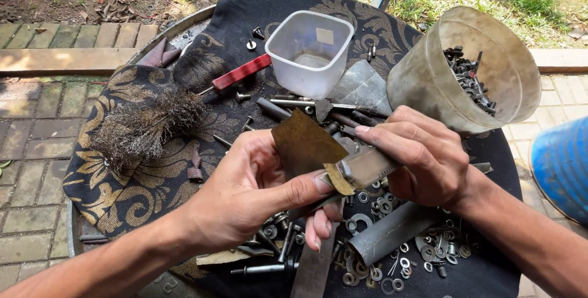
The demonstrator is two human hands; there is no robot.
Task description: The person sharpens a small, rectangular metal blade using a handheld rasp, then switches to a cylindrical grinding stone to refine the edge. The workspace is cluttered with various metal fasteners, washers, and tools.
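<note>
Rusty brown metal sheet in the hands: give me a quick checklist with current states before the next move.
1. Left hand grips the rusty brown metal sheet, thumb pressed on its lower edge: ok.
2. Right hand holds the flat grey metal blade against the sheet's lower corner: ok.
3. Left fingers away from the blade's edge: cannot tell, thumb sits very close.
4. Tilted beige plastic cup of dark screws stable behind the right hand: cannot tell.
5. Clear plastic tub upright, apart from both hands: ok.
6. Grey metal tube lying among washers below the hands, untouched: ok.
</note>
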